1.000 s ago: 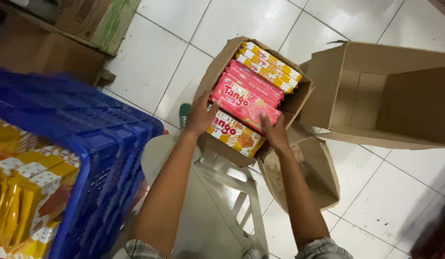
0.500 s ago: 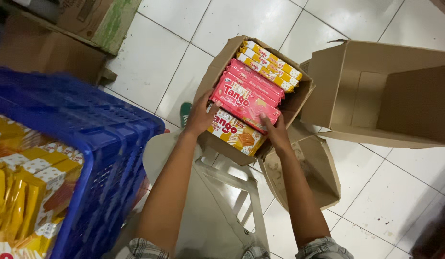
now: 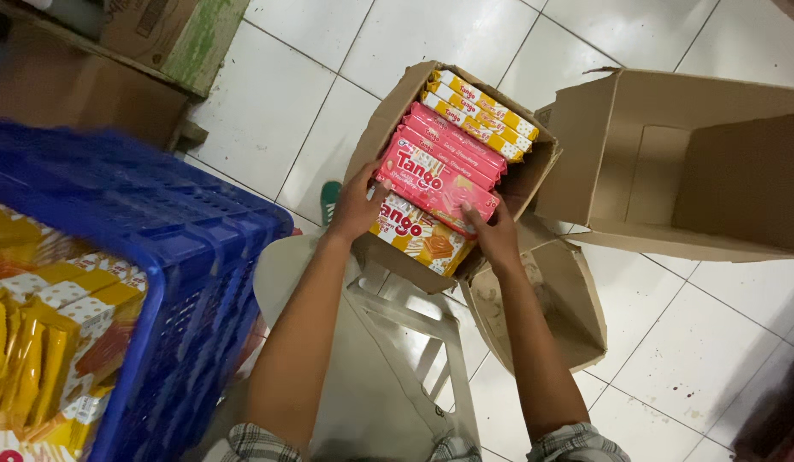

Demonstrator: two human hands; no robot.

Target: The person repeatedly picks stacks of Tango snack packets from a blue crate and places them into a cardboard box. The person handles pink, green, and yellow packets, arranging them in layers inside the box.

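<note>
Your left hand and right hand grip a pink snack pack. Fingers curl around its two ends. It lies in the open box on the white stool.

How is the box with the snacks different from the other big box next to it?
The snack box is packed with pink and yellow packets; the big box holds nothing visible. The snack box stands with its opening up on a plastic stool; the big box lies on its side on the floor. Both are brown cardboard, flaps open.

Centre: brown matt cardboard box, glossy pink and yellow plastic-film wafer packs. Lower left: blue moulded plastic crate, slight sheen. Bottom centre: grey smooth plastic stool. Floor: white glazed tiles, glossy.
</note>
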